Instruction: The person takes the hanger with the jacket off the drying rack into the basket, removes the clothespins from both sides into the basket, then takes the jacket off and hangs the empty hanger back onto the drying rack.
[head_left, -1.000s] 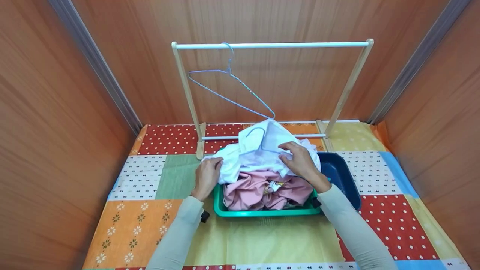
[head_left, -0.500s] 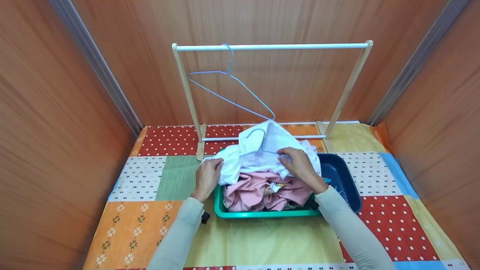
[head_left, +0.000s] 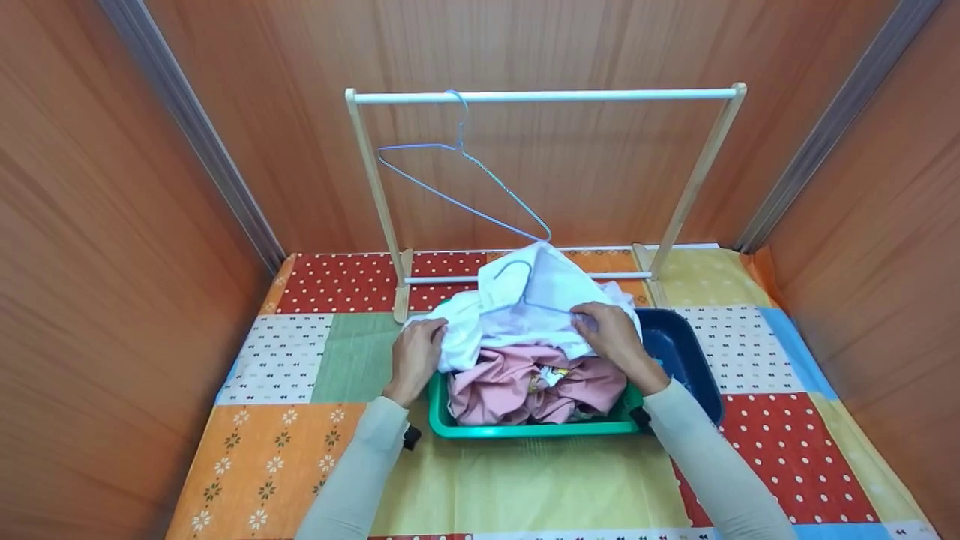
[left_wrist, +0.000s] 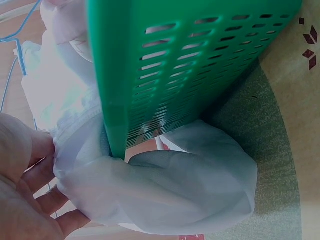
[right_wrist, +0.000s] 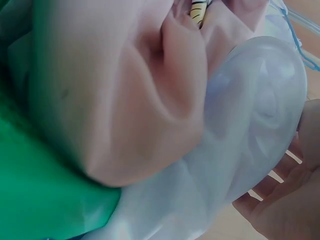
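A white shirt (head_left: 541,266) lies over the clothes in a green basket (head_left: 540,430). A blue wire hanger (head_left: 526,289) rests in its neck area, with the hook and part of the arms exposed. My left hand (head_left: 415,358) pinches the shirt's left part; in the left wrist view the cloth droops over the outside of the basket wall. At the right end of the hanger's visible arm, my right hand (head_left: 616,337) pinches the shirt edge between thumb and fingers. Whether it also grips the wire is hidden. Pink cloth (head_left: 499,386) fills the basket's front.
A wooden rack with a white top bar (head_left: 600,95) stands behind the basket. One bare wire hanger (head_left: 480,210) hangs from it, tilted. A dark blue tray (head_left: 679,352) sits to the right, partly behind my right forearm. Wooden walls (head_left: 67,225) enclose the sides.
My right hand closes its fingers and shifts a little rightward along the hanger's arm. My left hand stays where it was on the shirt.
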